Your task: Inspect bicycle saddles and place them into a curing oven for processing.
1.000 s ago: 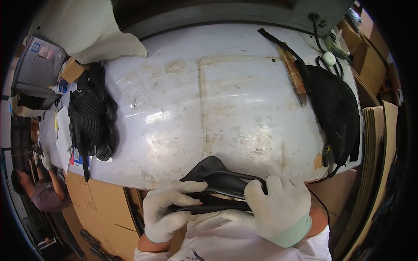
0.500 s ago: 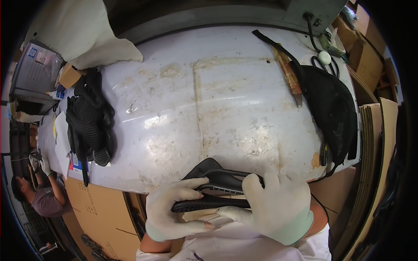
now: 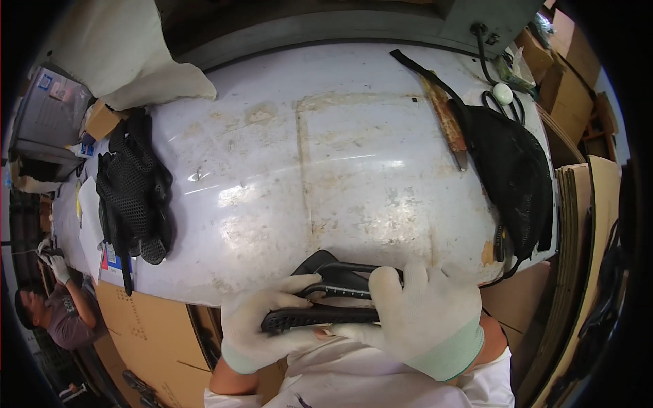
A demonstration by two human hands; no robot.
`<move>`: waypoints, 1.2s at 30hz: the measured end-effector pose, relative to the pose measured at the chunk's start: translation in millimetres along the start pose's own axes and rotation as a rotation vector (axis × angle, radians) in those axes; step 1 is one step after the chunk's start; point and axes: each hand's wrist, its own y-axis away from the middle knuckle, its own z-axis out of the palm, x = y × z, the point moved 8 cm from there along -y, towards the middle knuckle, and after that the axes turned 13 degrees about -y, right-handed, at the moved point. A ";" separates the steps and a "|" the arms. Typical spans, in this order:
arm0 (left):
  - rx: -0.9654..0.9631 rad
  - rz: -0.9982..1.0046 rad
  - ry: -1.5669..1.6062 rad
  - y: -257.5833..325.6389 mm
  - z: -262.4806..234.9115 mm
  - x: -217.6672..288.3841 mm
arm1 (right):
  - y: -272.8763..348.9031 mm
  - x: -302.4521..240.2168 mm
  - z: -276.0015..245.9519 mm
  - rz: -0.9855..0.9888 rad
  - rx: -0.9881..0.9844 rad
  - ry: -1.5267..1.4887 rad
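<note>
Just past the table's near edge I hold a black bicycle saddle (image 3: 320, 317), with a long gap through its middle and small pale marks along one inner strip. My left hand (image 3: 262, 323), in a white knitted glove, grips its left part, fingers over the top and thumb beneath. My right hand (image 3: 425, 313), gloved alike with a pale green cuff, wraps the right end and hides it. The narrower tip of the saddle points up and away over the table (image 3: 258, 204).
A heap of black mesh fabric (image 3: 136, 190) lies on the left. To the right are a black bag (image 3: 513, 170) with a strap and a worn wooden-handled tool (image 3: 445, 122). Cardboard sheets (image 3: 575, 224) stand beyond the table's right side. A co-worker (image 3: 68, 309) is at the far left.
My left fingers have shifted slightly on the saddle, and the thumb sits closer beneath it. The whole view has drifted a little; the co-worker's arms have moved.
</note>
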 end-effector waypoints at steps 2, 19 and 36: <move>-0.008 0.013 0.049 -0.2 2.0 1.7 | 0.6 -2.8 -0.1 -0.033 -0.004 -0.005; 0.172 -0.014 0.356 -14.5 10.4 -19.0 | 11.7 74.2 37.8 0.235 -0.153 -0.531; -0.390 0.048 0.130 26.1 75.7 3.9 | 25.0 32.3 96.4 0.289 -0.354 -1.344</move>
